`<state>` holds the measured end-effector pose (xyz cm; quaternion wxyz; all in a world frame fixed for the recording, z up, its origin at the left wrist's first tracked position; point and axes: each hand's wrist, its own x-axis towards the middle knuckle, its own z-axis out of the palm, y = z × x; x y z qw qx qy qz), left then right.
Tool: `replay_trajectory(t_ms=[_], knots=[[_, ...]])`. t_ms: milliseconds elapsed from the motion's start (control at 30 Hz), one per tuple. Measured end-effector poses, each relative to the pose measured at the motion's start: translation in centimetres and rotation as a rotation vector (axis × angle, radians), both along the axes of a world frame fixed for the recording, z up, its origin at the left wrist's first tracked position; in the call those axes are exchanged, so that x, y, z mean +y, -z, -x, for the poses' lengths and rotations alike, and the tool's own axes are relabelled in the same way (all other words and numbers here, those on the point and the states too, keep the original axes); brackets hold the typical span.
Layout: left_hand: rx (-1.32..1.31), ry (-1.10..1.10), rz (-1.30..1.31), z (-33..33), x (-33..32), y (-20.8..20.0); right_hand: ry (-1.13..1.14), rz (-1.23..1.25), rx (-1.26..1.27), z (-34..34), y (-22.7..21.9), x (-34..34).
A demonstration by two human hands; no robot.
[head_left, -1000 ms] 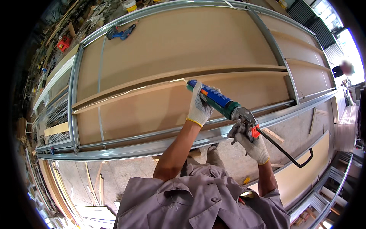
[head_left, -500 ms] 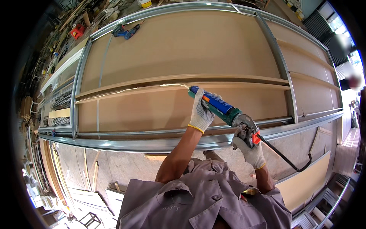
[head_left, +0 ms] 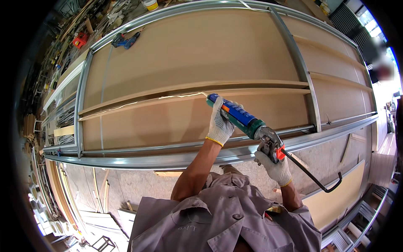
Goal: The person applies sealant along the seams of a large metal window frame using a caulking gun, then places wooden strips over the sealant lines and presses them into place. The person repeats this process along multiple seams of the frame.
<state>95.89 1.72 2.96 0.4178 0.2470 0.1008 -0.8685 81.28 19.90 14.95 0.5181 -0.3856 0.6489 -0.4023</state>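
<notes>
A caulking gun (head_left: 268,140) with a blue and green tube of sealant (head_left: 237,114) in it is held across both hands. My left hand (head_left: 220,124), in a white glove with a yellow cuff, wraps round the front of the tube. Behind it, my gloved right hand (head_left: 275,166) grips the handle by the orange-red part. The nozzle tip touches the near edge of a long wooden rail (head_left: 252,91). From the tip a bead of pale sealant (head_left: 168,97) runs leftward along that edge.
The rail lies within a metal frame (head_left: 294,54) backed by brown board (head_left: 201,46). A cordless drill (head_left: 126,40) rests on the board at the far left. Timber scraps and a red tool (head_left: 80,40) lie beyond the frame. A pale board (head_left: 340,193) lies on the floor at right.
The sealant bead has grown longer toward the right along the rail. The frame and board have shifted left in view, while both hands keep their grip on the gun.
</notes>
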Motion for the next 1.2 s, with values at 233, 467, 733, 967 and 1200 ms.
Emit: replay_trajectory(t_ms=[233,467,733,967,1200], knots=[[0.025,0.068,-0.002,4.0,0.8,0.3,0.070,0.014,0.080,3.0,1.1,2.3],[0.030,0.126,-0.022,7.8,1.7,-0.1,0.093,0.003,0.138,6.1,0.5,4.1],[0.020,0.215,-0.076,13.0,2.6,-0.6,0.156,0.013,0.221,9.7,0.0,5.9],[0.035,0.281,-0.069,17.3,3.9,-2.2,0.168,-0.012,0.325,13.1,-1.2,7.0],[0.089,0.349,-0.103,21.8,4.4,-2.4,0.279,-0.050,0.306,15.5,-3.0,7.7]])
